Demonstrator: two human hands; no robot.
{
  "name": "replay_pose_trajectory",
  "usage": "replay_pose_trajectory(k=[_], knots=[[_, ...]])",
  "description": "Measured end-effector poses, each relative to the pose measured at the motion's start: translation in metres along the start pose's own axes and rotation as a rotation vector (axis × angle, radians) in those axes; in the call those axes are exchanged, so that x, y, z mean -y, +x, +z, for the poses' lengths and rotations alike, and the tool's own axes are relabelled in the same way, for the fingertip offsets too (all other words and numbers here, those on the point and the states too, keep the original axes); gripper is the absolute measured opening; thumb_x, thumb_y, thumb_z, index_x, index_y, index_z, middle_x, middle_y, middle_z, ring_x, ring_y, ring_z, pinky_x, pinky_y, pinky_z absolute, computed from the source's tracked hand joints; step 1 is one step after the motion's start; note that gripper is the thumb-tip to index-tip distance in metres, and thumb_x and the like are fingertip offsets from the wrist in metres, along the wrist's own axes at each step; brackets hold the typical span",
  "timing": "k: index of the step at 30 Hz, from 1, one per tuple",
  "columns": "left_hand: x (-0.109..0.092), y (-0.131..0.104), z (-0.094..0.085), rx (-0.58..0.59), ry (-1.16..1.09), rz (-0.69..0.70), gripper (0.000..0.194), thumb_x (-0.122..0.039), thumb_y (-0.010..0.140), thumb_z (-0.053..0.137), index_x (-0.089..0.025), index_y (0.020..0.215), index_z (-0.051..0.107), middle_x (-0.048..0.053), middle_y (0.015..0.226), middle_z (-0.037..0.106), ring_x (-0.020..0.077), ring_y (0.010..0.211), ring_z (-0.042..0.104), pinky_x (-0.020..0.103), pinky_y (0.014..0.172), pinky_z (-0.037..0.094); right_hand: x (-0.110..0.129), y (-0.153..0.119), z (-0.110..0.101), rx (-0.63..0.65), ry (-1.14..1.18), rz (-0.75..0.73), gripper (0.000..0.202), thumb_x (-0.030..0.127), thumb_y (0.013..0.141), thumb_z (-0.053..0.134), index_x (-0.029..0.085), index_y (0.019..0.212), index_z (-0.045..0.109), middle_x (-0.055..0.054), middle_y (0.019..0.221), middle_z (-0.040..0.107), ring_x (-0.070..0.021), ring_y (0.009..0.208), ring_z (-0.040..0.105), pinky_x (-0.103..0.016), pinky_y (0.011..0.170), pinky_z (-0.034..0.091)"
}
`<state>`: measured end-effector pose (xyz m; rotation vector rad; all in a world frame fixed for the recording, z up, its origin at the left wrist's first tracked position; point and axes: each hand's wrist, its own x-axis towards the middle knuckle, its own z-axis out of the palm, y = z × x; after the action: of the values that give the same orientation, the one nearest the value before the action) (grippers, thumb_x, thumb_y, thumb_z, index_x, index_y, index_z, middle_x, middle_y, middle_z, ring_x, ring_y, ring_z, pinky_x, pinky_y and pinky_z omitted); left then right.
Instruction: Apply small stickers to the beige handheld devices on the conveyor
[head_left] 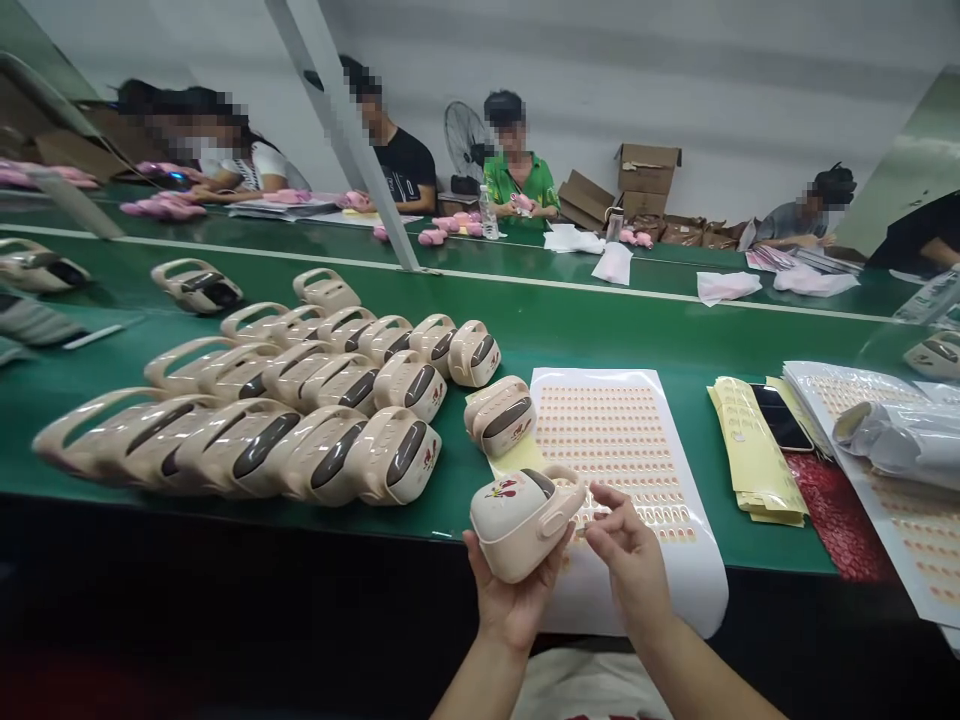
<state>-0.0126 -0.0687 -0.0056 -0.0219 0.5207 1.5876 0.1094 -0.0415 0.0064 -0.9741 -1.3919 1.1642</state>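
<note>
A cream plastic device (514, 530) with a loop handle and a red floral decal rests in my left hand (517, 600), whose fingers and thumb cup it from below. Just right of its handle is my right hand (630, 550), thumb and forefinger brought close together; whatever they pinch is too small to name. Beneath both hands lies a white sheet (697, 580) with rows of small orange-and-white stickers. Another cream device (501, 418) stands on yellow paper (517, 458) at the sheet's left edge.
Rows of similar devices (397, 455) fill the green table (442, 510) on the left. To the right are yellow sheets (754, 450), a phone (781, 418), more sticker sheets (930, 530) and rolled plastic (900, 435). People sit across the table behind a metal post (352, 130).
</note>
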Motion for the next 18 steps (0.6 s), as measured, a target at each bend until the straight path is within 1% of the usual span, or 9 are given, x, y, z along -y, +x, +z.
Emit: replay_pose_trajectory(k=[2,5,8,12,15,18], knots=[[0.008,0.0,0.001,0.014,-0.021,-0.022,0.058,-0.069,0.062,0.056,-0.036,0.11,0.056,0.0,0.113,0.064,0.0206,0.123,0.041,0.029,0.094,0.04,0.01,0.003,0.011,-0.075,0.072,0.024,0.021,0.039,0.072,0.063,0.021,0.061,0.059,-0.01,0.112,0.053,-0.0267,0.112,0.048,-0.046,0.091,0.04],[0.014,0.001,0.002,0.037,-0.029,-0.031,0.055,-0.068,0.063,0.055,-0.035,0.108,0.057,0.0,0.105,0.067,0.0182,0.118,0.047,0.024,0.091,0.041,0.014,0.004,0.02,-0.139,-0.006,0.026,0.021,0.037,0.07,0.066,0.021,0.057,0.058,-0.01,0.114,0.051,-0.0277,0.116,0.043,-0.047,0.094,0.037],[0.016,0.001,0.002,0.062,-0.045,-0.051,0.055,-0.067,0.064,0.056,-0.035,0.109,0.057,-0.001,0.101,0.068,0.0169,0.113,0.052,0.021,0.091,0.04,0.011,0.002,0.021,-0.159,-0.055,0.001,0.02,0.033,0.072,0.063,0.021,0.057,0.057,-0.009,0.113,0.05,-0.0271,0.114,0.043,-0.045,0.092,0.039],[0.018,0.001,0.004,0.067,-0.094,-0.068,0.058,-0.065,0.062,0.059,-0.035,0.112,0.056,-0.002,0.098,0.07,0.0169,0.105,0.057,0.02,0.09,0.041,0.008,-0.001,0.022,-0.196,-0.122,-0.056,0.018,0.031,0.076,0.058,0.021,0.061,0.055,-0.009,0.11,0.049,-0.0255,0.112,0.044,-0.043,0.088,0.042],[0.02,-0.001,0.005,0.081,-0.098,-0.084,0.059,-0.064,0.063,0.058,-0.034,0.114,0.054,-0.002,0.099,0.07,0.016,0.1,0.06,0.019,0.088,0.042,0.006,-0.002,0.023,-0.256,-0.249,-0.173,0.017,0.027,0.079,0.054,0.022,0.063,0.052,-0.009,0.103,0.051,-0.0246,0.105,0.047,-0.043,0.084,0.042],[0.019,-0.003,0.006,0.097,-0.062,-0.082,0.062,-0.066,0.066,0.054,-0.034,0.118,0.051,0.0,0.1,0.069,0.0162,0.099,0.061,0.02,0.086,0.043,0.002,-0.002,0.019,-0.239,-0.43,-0.399,0.011,0.022,0.08,0.052,0.024,0.07,0.055,-0.007,0.099,0.054,-0.0237,0.095,0.051,-0.044,0.081,0.041]])
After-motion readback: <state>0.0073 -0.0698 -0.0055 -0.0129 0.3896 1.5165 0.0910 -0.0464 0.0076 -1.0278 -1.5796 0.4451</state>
